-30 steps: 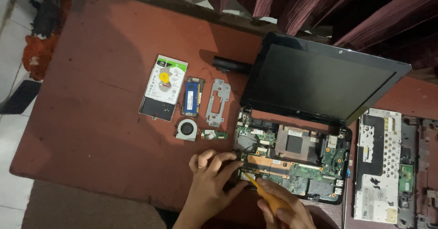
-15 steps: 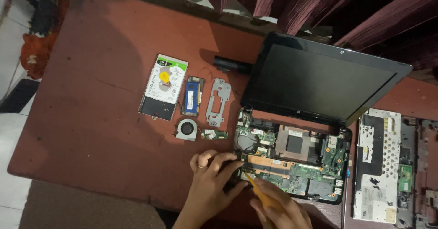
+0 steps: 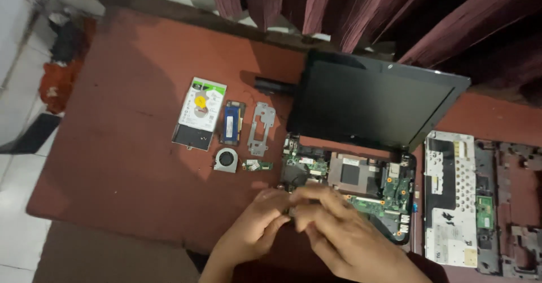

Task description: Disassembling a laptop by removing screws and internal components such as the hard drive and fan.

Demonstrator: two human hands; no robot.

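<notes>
Both hands have come together since a moment ago, and the orange-handled tool the right one was gripping is no longer showing. The left hand (image 3: 257,224) and right hand (image 3: 339,232) are meeting fingertip to fingertip, blurred, so I cannot tell what they are pinching. They are hovering over the front edge of the opened laptop (image 3: 361,176) on the desk (image 3: 124,147). A small fan (image 3: 226,160), memory stick (image 3: 232,121), metal bracket (image 3: 262,128) and hard drive (image 3: 199,112) are lying to the left.

Both hands' fingers (image 3: 293,204) now meet; screwdriver hidden.
</notes>
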